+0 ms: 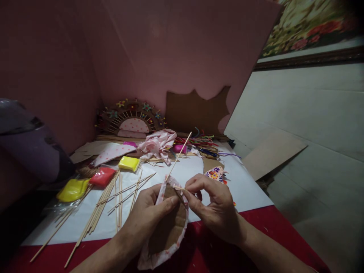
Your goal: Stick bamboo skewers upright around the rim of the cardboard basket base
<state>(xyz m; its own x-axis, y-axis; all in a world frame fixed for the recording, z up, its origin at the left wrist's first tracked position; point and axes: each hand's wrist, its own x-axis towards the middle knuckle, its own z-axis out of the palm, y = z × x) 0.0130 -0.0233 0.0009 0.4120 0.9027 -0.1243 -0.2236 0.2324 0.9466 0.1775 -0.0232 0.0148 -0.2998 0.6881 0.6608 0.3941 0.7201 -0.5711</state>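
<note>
Cardboard panel [167,229] | spotted cloth rim [147,261] | left grip [150,208] clamps panel | right grip [214,201] clamps stick [179,188]

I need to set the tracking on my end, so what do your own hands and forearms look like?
The left hand and right hand wear no gloves. The left forearm and right forearm are bare where clearly visible. I can make out no ring, watch or marking.

The cardboard piece [166,231] hides some fingertips of the left hand [149,210]. A purple object [31,151] is cut off by the left edge, the framed picture [315,32] by the top and right.
</note>
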